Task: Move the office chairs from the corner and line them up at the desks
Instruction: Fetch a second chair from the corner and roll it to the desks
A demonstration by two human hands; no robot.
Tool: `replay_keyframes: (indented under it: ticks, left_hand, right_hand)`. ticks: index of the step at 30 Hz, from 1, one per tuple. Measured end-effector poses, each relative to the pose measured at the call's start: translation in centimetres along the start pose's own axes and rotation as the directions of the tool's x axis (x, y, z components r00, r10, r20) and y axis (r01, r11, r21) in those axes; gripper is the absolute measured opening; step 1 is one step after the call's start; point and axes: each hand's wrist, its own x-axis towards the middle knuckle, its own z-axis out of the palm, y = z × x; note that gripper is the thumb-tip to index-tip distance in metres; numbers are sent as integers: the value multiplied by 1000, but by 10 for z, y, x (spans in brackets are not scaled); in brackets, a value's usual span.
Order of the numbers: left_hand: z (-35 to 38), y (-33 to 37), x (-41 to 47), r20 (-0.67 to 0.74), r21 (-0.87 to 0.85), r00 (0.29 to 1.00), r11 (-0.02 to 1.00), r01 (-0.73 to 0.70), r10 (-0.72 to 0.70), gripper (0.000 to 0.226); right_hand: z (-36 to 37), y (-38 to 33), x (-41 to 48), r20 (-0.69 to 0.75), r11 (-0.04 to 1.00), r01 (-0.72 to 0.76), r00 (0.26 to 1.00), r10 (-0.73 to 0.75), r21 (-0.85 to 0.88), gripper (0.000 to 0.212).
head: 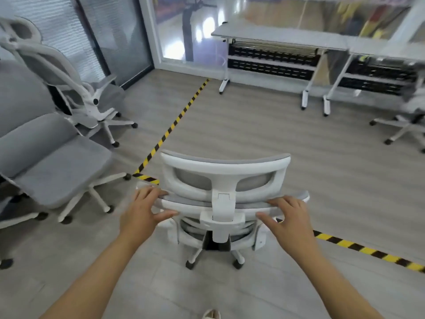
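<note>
Left hand (147, 210) and right hand (288, 218) each curl over the backrest's top edge of the office chair (224, 165) at lower centre, both equally near; its seat faces away, toward the desks (276, 35) at upper right; grey floor (264, 130) and striped tape (177, 122) lie between; spare chairs (57, 162) crowd the left.

Yellow-and-black hazard tape (174, 122) runs diagonally across the grey plank floor (276, 134) and meets a second strip (358, 247) that heads lower right. Slatted blinds (57, 26) fill the upper left. A pale shoe toe (211, 314) pokes in at bottom centre.
</note>
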Motion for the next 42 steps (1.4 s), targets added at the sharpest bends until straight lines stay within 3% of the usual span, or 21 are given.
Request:
replay_keyframes:
  ticks: [5,14,30,37,42]
  left_hand:
    - [63,27,119,76,-99,983,982,-159,167,61]
    - [195,112,310,153,-126,945,954,-271,289,53]
    - [388,276,615,259,-212,872,905,-368,415,60]
    - [491,342,769,260,-292,852,878,-379,454,58]
    - [549,392,879,256,-273,806,840,-469,533,69]
  right_hand:
    - [-22,40,70,-26,980,-120,993,118,-156,53]
    - [-64,154,207,-97,935,-320,947,308,-155,49]
    - [-129,365,478,-178,870,-434,899,401,-233,56]
    - [-140,456,612,-308,853,-477,861,406,-211,50]
    - [-158,510,707,-299,798,-525,845,444,-296,55]
